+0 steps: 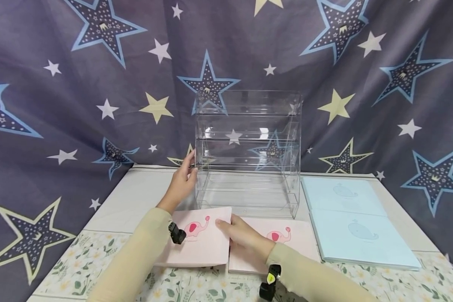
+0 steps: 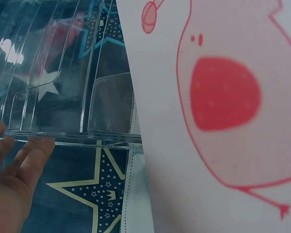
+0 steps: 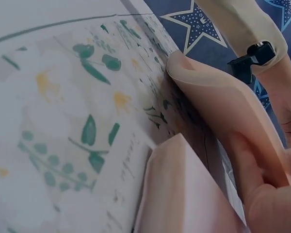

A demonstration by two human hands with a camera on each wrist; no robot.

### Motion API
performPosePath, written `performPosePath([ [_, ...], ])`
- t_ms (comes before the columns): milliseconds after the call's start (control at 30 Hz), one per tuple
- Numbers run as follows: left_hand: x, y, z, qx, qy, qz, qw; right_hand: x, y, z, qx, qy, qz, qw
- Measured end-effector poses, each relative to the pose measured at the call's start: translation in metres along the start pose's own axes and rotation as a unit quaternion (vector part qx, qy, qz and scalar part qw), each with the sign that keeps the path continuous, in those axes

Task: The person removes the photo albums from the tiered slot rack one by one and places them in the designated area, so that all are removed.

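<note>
My left hand (image 1: 179, 184) rests with extended fingers against the left side of a clear acrylic tiered rack (image 1: 247, 201). In the left wrist view its fingertips (image 2: 41, 143) meet the rack's transparent edge. With thumb on top and fingers beneath, my right hand (image 1: 247, 237) pinches the right edge of a pink elephant-print notebook (image 1: 207, 247). That notebook is raised at an angle in front of the rack, and bends in the right wrist view. A second pink notebook (image 1: 300, 247), with the same elephant, lies on the table partly under my right wrist.
Light blue whale-print notebooks (image 1: 381, 247) lie in two overlapping places right of the rack. A floral cloth (image 1: 87, 256) covers the table's front, with a plain pale surface (image 1: 124, 197) behind. A star-patterned curtain (image 1: 249, 33) hangs close behind the rack.
</note>
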State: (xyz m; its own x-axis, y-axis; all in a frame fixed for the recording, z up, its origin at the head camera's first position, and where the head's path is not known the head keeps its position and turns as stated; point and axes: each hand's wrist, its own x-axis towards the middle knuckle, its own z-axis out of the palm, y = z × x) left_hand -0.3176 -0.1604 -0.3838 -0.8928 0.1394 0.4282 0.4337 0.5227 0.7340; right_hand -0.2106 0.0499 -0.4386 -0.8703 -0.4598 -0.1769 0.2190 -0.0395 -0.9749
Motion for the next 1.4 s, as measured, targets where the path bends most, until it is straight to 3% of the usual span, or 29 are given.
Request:
performPosePath([
  [100,0.000,0.000,0.001,0.000,-0.003,0.001,1.0000,-0.001,-0.002,-0.004,-0.012,-0.010,0.006,1.000],
  [200,0.001,0.001,0.001,0.000,-0.004,-0.002,1.0000,-0.001,-0.007,-0.012,-0.099,-0.032,-0.008,0.995],
  [300,0.001,0.001,0.000,0.000,-0.003,-0.004,1.0000,0.001,-0.013,-0.023,-0.229,-0.040,-0.038,0.972],
  [433,0.001,0.000,0.001,0.001,-0.003,-0.002,1.0000,0.005,-0.017,-0.032,-0.313,-0.027,-0.045,0.948],
  [567,0.002,0.000,0.002,0.005,-0.003,0.002,1.0000,0.007,-0.017,-0.037,-0.335,-0.020,-0.033,0.941],
  [833,0.002,0.000,0.001,0.001,-0.004,-0.001,1.0000,0.014,-0.017,-0.041,-0.416,-0.002,-0.043,0.908],
  [1000,0.001,0.000,0.001,0.000,-0.003,-0.001,1.0000,0.018,-0.020,-0.041,-0.439,0.002,-0.038,0.897],
  [1400,0.000,0.000,0.000,-0.002,-0.003,0.001,1.0000,0.017,-0.026,-0.036,-0.533,0.016,-0.036,0.845],
])
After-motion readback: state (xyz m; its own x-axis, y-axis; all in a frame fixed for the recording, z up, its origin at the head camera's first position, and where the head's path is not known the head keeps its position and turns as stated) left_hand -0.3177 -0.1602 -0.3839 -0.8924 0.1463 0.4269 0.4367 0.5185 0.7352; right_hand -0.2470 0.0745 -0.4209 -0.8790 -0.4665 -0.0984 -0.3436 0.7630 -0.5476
